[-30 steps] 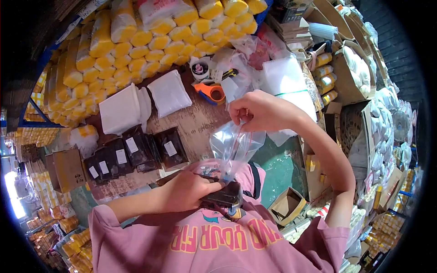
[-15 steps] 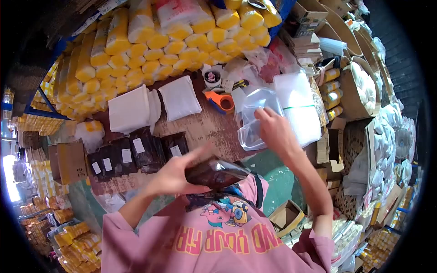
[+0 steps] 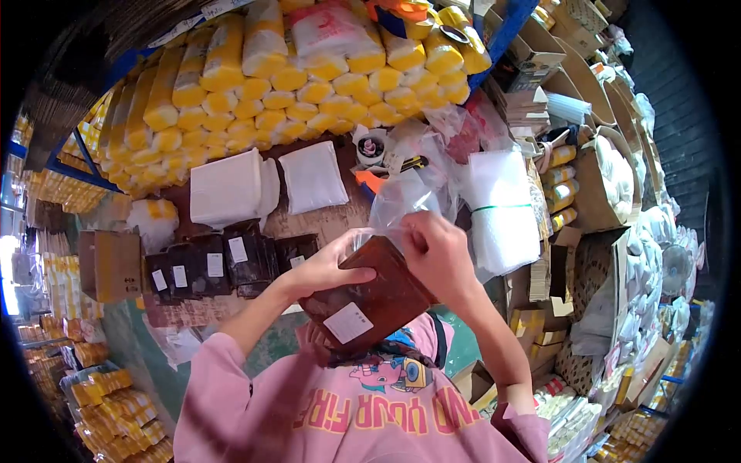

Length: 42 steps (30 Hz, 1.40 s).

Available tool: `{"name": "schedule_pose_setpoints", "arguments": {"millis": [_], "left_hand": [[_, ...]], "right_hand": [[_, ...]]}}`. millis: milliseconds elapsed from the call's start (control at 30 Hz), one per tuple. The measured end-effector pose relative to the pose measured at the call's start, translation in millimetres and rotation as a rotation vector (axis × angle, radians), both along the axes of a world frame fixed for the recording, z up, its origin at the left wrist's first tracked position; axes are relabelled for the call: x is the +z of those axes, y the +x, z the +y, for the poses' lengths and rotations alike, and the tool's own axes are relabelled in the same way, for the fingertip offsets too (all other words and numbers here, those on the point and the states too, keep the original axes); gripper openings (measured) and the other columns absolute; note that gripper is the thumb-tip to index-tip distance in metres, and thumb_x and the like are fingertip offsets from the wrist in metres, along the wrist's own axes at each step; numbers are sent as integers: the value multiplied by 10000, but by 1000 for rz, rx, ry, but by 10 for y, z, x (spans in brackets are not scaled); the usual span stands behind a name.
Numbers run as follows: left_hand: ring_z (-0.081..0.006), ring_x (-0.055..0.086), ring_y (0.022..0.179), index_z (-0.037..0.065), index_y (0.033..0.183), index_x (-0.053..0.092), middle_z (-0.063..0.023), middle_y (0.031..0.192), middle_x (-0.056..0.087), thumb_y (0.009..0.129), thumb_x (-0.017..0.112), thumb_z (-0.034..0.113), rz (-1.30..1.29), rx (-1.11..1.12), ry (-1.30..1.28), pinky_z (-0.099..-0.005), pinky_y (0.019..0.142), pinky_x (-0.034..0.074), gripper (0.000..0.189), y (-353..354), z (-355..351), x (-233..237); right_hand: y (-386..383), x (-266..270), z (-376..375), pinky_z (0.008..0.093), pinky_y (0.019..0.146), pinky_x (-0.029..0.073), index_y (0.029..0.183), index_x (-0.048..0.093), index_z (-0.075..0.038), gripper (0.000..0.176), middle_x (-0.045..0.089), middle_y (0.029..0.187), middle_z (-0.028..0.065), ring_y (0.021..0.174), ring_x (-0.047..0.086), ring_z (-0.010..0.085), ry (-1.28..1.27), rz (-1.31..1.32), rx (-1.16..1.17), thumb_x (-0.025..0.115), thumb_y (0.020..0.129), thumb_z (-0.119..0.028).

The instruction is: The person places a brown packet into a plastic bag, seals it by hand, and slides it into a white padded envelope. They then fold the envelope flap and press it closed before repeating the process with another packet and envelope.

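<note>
Before the pink shirt (image 3: 386, 386), I see a brown packet (image 3: 374, 297) held tilted, label (image 3: 347, 322) upward. The left hand (image 3: 328, 266) clamps its left side; the right hand (image 3: 444, 258) pinches clear film (image 3: 405, 199) at its far end. Beyond, dark labelled packets (image 3: 207, 266) lie on the desk (image 3: 330, 224), with yellow-and-white bundles (image 3: 312, 94) piled behind.

Packing workshop, stacked yellow-and-white bundles (image 3: 312, 92), cardboard box (image 3: 109, 266), worn worktable (image 3: 332, 222), banded translucent sheets (image 3: 503, 235)
</note>
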<state>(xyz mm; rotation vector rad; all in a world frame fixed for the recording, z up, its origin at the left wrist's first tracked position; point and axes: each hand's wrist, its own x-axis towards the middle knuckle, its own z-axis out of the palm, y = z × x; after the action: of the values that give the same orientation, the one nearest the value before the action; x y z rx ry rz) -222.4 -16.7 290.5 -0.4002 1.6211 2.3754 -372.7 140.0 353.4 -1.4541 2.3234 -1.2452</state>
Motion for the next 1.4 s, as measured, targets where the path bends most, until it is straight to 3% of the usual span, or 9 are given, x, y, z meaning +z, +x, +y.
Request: {"name": "schedule_pose_setpoints", "arguments": {"millis": [467,633,733,800,900,933,1000,1167,1400], "left_hand": [[-141,483,1213,23,1353,453,-61,1311,545,868,728,260,-124,109,38,-299,1059,357,606,262,-54,-93],[-140,511,1174,25,1329,467,-53,1271,563,871,725,231,-44,269,44,-291,1032,383,564,448,-81,-220],[-125,546,1112,38,1396,418,-41,1257,579,875,710,159,-37,290,22,-296,980,436,610,500,-136,-40],[-122,552,1104,39,1393,424,-39,1245,585,861,723,153,-18,301,5,-287,968,440,621,507,-172,58],[-131,557,1086,21,1318,473,-51,1200,595,862,734,167,20,329,-49,-285,954,450,546,494,-194,217],[-131,559,1083,18,1315,474,-53,1198,595,863,734,167,17,329,-57,-284,951,452,543,501,-203,223],[-131,564,1075,11,1310,476,-57,1195,596,864,733,168,16,332,-74,-282,945,456,538,498,-209,224],[-134,549,1097,11,1334,460,-59,1220,589,873,720,204,-30,469,-53,-283,970,427,563,524,-172,138],[-140,573,1048,10,1253,518,-60,1163,613,892,700,186,-36,676,64,-295,934,453,441,526,-146,-4]], "right_hand": [[317,-153,56,356,515,499,1033,623,-28,308,528,755,101,610,596,268,-11,321,433,650,728,10],[319,-303,178,339,559,490,991,603,-10,321,545,829,108,665,583,261,-1,380,126,671,680,30],[249,-320,69,334,619,491,998,577,6,287,515,836,129,699,572,267,-85,182,-110,671,727,-9],[242,-364,33,311,662,486,1054,528,11,283,569,922,132,752,589,214,-67,-198,-215,641,799,-40],[148,-477,3,280,730,516,1068,510,27,162,642,981,100,857,637,151,-30,-1178,-202,534,947,-78],[153,-528,-4,272,741,518,1064,513,29,155,644,959,98,849,640,149,-76,-1196,-186,532,952,-76],[116,-733,-33,256,762,521,1056,520,33,142,648,913,93,831,646,145,-168,-1224,-152,528,960,-72],[249,-1039,-22,239,646,511,905,492,-17,78,606,814,27,724,584,76,-293,-678,-217,527,970,-40],[618,-1001,-150,271,524,460,933,460,8,56,601,715,84,609,551,99,-388,-660,-287,515,933,17]]}}
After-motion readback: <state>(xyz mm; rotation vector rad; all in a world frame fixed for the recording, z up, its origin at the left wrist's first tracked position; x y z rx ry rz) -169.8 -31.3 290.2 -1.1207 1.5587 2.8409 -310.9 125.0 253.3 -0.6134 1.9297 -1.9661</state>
